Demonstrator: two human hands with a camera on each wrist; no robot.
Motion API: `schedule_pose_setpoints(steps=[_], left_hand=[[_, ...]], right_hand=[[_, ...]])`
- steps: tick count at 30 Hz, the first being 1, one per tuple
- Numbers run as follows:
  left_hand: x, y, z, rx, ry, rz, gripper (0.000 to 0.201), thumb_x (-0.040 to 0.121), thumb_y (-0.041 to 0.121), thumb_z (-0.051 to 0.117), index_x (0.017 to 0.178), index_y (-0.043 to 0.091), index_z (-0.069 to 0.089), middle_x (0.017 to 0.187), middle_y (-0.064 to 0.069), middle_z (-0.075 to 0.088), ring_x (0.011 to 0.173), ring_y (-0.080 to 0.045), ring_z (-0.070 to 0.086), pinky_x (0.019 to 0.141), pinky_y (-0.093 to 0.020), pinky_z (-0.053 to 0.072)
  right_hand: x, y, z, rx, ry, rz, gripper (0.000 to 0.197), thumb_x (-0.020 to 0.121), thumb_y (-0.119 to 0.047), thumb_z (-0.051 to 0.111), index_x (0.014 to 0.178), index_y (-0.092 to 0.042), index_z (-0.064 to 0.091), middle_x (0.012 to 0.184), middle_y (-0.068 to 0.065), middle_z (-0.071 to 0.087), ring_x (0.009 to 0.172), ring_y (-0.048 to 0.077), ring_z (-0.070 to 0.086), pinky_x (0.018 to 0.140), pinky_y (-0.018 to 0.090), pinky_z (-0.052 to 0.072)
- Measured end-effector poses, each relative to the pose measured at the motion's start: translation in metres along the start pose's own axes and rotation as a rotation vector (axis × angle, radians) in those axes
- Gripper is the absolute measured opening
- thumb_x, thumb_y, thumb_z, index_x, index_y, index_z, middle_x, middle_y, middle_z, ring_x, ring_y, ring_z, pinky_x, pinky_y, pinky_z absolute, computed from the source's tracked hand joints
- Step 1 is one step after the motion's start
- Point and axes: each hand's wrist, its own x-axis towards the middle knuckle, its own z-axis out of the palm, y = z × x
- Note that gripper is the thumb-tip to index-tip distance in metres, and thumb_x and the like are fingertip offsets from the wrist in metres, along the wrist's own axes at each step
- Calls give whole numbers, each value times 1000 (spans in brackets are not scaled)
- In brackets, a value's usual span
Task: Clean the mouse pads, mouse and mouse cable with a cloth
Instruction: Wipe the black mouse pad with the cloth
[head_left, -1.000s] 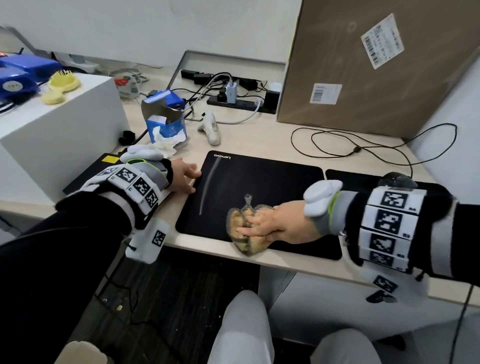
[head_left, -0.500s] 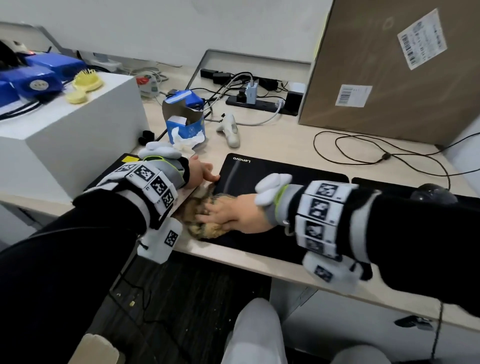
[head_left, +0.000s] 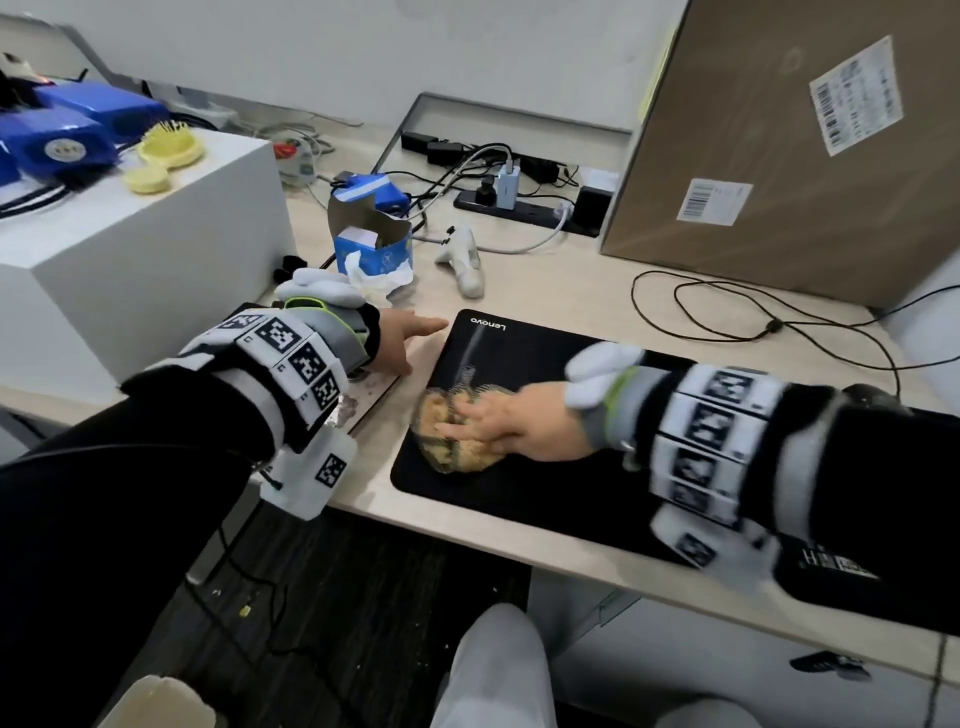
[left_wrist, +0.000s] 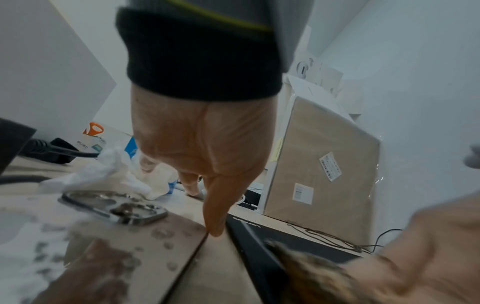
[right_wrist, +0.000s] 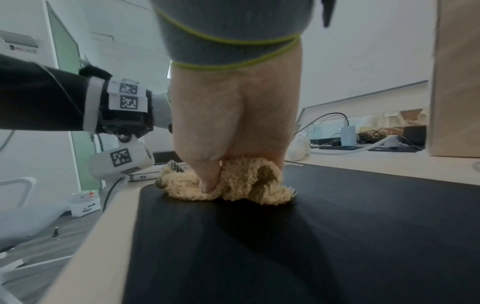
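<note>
A black Lenovo mouse pad (head_left: 535, 374) lies on the desk; the right wrist view shows its surface (right_wrist: 337, 226). On its left part sits a bunched tan fluffy cloth (head_left: 441, 441) (right_wrist: 244, 185). My right hand (head_left: 498, 423) (right_wrist: 233, 131) grips the cloth and presses it onto the pad, thumb dug into it. My left hand (head_left: 402, 340) (left_wrist: 207, 164) rests on the desk just left of the pad, index finger straight and holding nothing. The dark mouse (head_left: 872, 395) peeks out behind my right forearm. Its thin black cable (head_left: 727, 306) loops behind the pad.
A white box (head_left: 130, 249) stands at the left and a large cardboard box (head_left: 779, 156) at the back right. A blue tissue box (head_left: 374, 249), a white handle-shaped device (head_left: 465, 260) and a power strip (head_left: 519, 208) lie behind the pad. A patterned phone (left_wrist: 116, 207) lies under my left wrist.
My right hand swept the cloth from the pad's near middle to its left near corner, then a little back to the right. My left hand stayed beside the pad's left edge.
</note>
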Motion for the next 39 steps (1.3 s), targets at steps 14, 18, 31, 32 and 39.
schedule_pose_setpoints(steps=[14,18,31,32,39], left_hand=[[-20,18,0,132,-75,-89,79,88,-6,33,149,40,13,162,-3,3,148,-24,15,119,-31,21],[-13,19,-2,222,-141,-18,76,89,-7,29,151,33,12,161,11,5,150,-19,-2,123,-38,5],[-19,27,-3,107,-115,-148,71,96,3,33,152,31,-1,161,-8,-5,150,-24,5,119,-32,13],[-19,24,-4,71,-92,-148,73,95,4,36,151,32,0,161,-10,-3,149,-25,8,119,-30,15],[-23,22,-2,37,-53,-171,70,94,29,48,151,33,8,161,-9,8,148,-25,15,119,-30,18]], right_hand=[[-24,32,16,106,17,108,53,102,-22,30,149,-32,8,160,-2,-1,148,14,5,118,25,4],[-43,42,30,144,-35,155,55,101,-22,31,146,-42,6,159,-8,-2,147,13,8,119,25,6],[61,30,-39,47,-25,163,52,101,-20,31,149,-27,14,160,5,3,147,24,11,119,33,5],[66,30,-41,52,-23,167,52,101,-19,30,150,-24,14,160,6,3,147,24,11,119,33,6],[37,34,-21,121,18,176,56,101,-19,31,150,-24,5,160,12,3,147,26,9,118,30,6]])
